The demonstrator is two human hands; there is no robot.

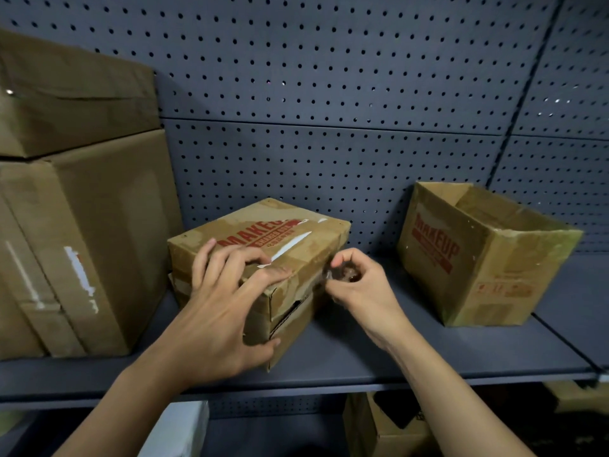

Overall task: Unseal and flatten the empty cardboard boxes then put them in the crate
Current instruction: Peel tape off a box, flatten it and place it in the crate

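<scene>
The sealed box [290,237] sits mid-shelf [362,351], turned so that one corner points at the person. Its red MAKEUP print runs from near left to far right; the wide lens makes its longer side hard to judge. The left hand [224,305] grips that near corner, fingers curled over the top and thumb on the lower front, hiding the left face. The right hand [359,285] pinches a clear tape strip [324,275] at the box's right face; the strip is blurred. An open box [478,258] stands well apart on the right.
</scene>
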